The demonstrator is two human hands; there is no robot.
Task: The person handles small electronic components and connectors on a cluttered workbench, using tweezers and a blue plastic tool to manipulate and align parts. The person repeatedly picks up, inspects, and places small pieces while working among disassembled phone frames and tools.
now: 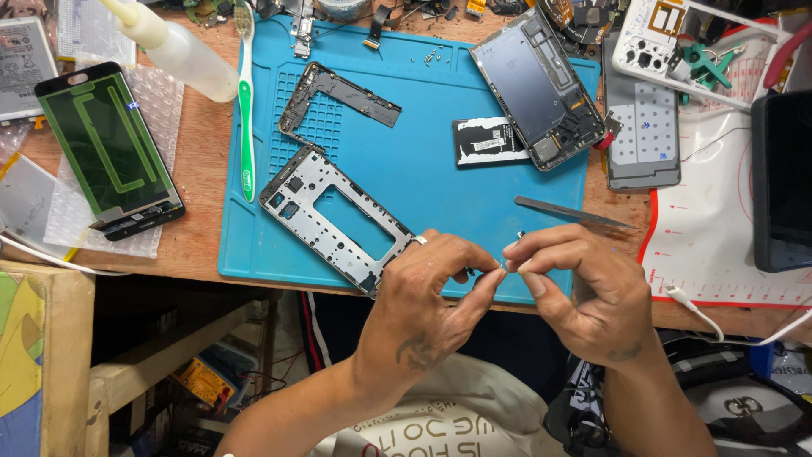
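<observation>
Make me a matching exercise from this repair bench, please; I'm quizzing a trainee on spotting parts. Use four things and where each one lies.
Things:
1. toothbrush
2. tweezers
3. battery
4. metal mid-frame

Places:
A. on the blue mat, against the lower left edge of the opened phone
B. along the mat's left edge, partly on the wooden table
C. on the mat, its near end under the left hand
D. across the mat's right edge, just beyond the right hand

Pairs: 1-B, 2-D, 3-A, 4-C
</observation>
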